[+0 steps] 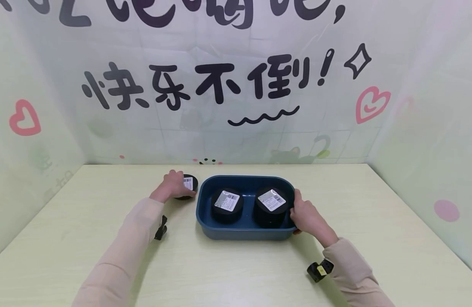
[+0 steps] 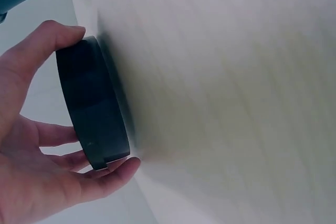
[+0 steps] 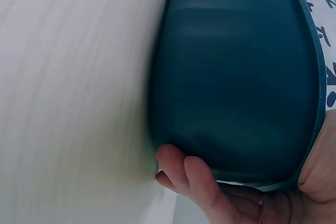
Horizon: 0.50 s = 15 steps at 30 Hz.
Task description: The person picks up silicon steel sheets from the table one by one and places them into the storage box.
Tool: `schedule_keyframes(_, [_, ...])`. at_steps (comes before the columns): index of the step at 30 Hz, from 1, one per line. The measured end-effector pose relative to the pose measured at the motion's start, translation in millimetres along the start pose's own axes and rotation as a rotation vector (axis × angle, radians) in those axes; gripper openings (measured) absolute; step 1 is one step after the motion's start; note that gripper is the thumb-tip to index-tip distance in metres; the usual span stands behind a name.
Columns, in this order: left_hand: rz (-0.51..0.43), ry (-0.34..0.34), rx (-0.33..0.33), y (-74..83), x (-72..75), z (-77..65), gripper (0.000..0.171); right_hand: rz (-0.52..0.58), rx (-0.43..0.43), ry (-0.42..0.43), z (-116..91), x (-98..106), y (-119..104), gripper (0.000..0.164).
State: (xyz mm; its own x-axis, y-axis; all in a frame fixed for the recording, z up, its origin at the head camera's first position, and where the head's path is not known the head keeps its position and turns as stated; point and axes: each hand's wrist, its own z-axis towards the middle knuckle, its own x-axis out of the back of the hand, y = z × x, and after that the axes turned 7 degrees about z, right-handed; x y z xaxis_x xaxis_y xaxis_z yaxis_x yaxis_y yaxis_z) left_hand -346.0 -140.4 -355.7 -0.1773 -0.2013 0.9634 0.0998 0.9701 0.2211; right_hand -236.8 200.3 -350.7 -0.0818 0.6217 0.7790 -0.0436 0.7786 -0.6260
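Observation:
My left hand (image 1: 172,186) holds a flat, round black container (image 1: 190,187) at its edges, just left of the blue bin. In the left wrist view, the thumb is at one side of this black container (image 2: 92,98) and the fingers are at the other. A white barcode label shows on its top, partly hidden by the hand. My right hand (image 1: 309,216) grips the right end of the blue bin (image 1: 246,234), fingers curled against the outer wall. Inside the bin sit a labelled black container (image 1: 227,216) at left and a taller-looking black one (image 1: 269,218) at right.
The pale wood-grain table (image 1: 236,273) runs back to a printed cloth backdrop (image 1: 220,140), and more cloth rises at both sides. Small black devices (image 1: 319,270) are strapped at both wrists.

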Motion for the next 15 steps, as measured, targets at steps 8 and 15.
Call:
schedule_keyframes(8, [-0.03,0.02,-0.029,-0.9,8.4,-10.0,0.077,-0.002,0.005,0.007,-0.3,0.2,0.2,0.041])
schedule_keyframes(15, [-0.003,0.06,-0.049,1.8,19.6,-20.9,0.081,-0.019,0.009,0.013,-0.3,-0.2,0.4,0.043])
